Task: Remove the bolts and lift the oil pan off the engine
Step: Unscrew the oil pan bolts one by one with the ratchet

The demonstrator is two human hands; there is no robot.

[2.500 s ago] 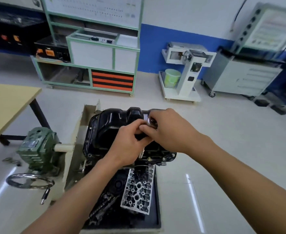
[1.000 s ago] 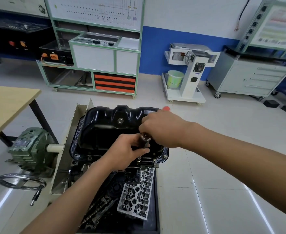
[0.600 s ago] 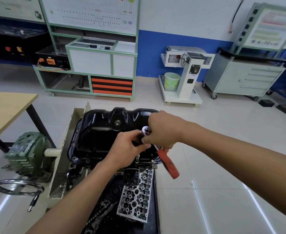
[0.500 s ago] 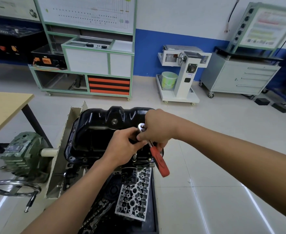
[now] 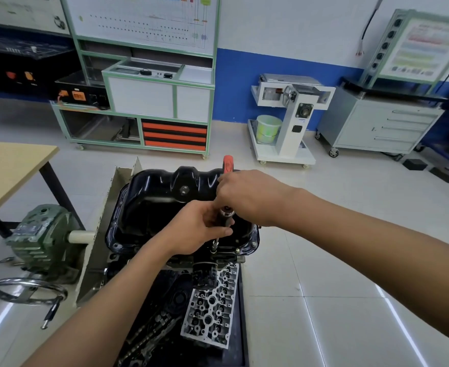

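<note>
Oil pan: the black oil pan [image 5: 152, 205] sits centre frame, flange down on the engine [image 5: 226, 260]. Judged not yet free, as a flange bolt [image 5: 237, 250] shows at its near right corner.
Tool: a ratchet [image 5: 226, 213] drives an extension bar [image 5: 216, 241] that runs down to the near flange. The bolt under its socket is hidden.
Left hand: the left hand [image 5: 194, 229] is curled round the extension bar just below the ratchet head, steadying it.
Right hand: the right hand [image 5: 247, 197] is wrapped round the ratchet handle. The red handle end pokes out above the knuckles.
Risk, socket: side load from the handle swing could tilt the long bar, so the socket rides off and rounds the bolt head.
Risk, knuckles: a sudden release could drive the right hand into the pan wall.
Risk, loss: a freed bolt could drop among the cylinder head [image 5: 212, 295] and parts in the black tray [image 5: 242, 327], lower centre.
Risk, pan: prying upward with any bolt left in would bend the flange.
Surface: the engine hangs on a stand with a green gearbox [image 5: 40, 234] and handwheel [image 5: 27, 291], lower left, over a pale tiled floor [image 5: 311, 274].
Room: wooden bench [image 5: 8, 170] at left edge, green-framed training panel [image 5: 144, 75] upper left, white stand [image 5: 287, 123] and grey drawer cabinet [image 5: 377, 128] upper right.
</note>
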